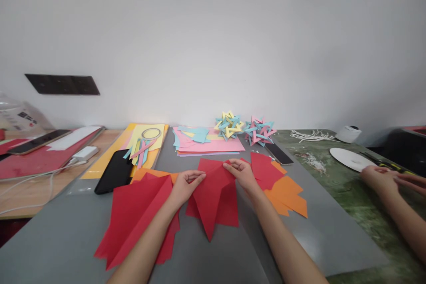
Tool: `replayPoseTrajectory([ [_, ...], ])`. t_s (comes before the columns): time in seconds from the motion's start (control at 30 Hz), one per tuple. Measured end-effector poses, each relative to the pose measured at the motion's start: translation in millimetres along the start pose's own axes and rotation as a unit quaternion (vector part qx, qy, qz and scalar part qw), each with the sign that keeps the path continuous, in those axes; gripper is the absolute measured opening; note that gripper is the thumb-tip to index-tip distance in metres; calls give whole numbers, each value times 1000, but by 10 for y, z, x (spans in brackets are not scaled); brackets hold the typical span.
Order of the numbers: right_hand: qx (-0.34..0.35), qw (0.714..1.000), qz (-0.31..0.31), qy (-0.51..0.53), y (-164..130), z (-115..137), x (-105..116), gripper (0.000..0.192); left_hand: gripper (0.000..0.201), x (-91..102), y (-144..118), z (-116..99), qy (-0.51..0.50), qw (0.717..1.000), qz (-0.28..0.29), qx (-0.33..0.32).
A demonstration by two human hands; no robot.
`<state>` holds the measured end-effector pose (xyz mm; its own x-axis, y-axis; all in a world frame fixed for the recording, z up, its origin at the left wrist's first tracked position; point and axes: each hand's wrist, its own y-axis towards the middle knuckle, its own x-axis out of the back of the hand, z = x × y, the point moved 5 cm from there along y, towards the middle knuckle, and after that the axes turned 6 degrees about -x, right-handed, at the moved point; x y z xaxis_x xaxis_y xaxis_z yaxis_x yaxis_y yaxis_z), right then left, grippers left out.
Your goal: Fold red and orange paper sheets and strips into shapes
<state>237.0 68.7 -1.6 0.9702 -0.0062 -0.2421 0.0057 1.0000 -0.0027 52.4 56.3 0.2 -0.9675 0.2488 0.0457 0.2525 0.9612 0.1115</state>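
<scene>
A red folded paper sheet point(213, 193) lies on the grey mat point(66, 235) in front of me, pointed end toward me. My left hand point(184, 187) pinches its upper left edge. My right hand point(242, 173) pinches its upper right edge. Both hands grip the same sheet. To the left lies a pile of red folded sheets point(135, 215) under my left forearm. To the right lie more red sheets point(264, 169) and orange sheets point(286, 195).
Behind are a stack of pink and blue paper point(208, 142), two woven paper stars point(229, 125) point(259, 131), two black phones point(115, 171) point(279, 154), yellow paper with strips and a ring point(146, 142). Another person's hands point(382, 177) work at right near a white disc point(348, 158).
</scene>
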Motion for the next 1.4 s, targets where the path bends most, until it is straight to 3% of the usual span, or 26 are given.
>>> replayPoseTrajectory([
  [0.43, -10, 1000, 20, -5, -19, 5, -3, 24, 27, 37, 8, -45, 55, 998, -12, -28],
  [0.67, -40, 997, 68, -24, -77, 35, -86, 26, 22, 23, -11, -116, 83, 996, -27, -34],
  [0.9, -46, 991, 105, -71, -88, -26, -169, 25, 26, -59, -45, -68, 54, 998, 35, 3],
  [1.1, -17, 985, 129, -117, -119, -4, -232, 26, 23, -65, -48, -69, 60, 997, 45, -4],
  [1.3, 63, 970, 124, -198, -170, 106, -296, 19, 23, -84, -44, -53, 56, 998, 36, 3],
  [1.4, 60, 966, 138, -210, -180, 99, -314, 18, 22, -100, -44, -53, 49, 998, 49, -4],
])
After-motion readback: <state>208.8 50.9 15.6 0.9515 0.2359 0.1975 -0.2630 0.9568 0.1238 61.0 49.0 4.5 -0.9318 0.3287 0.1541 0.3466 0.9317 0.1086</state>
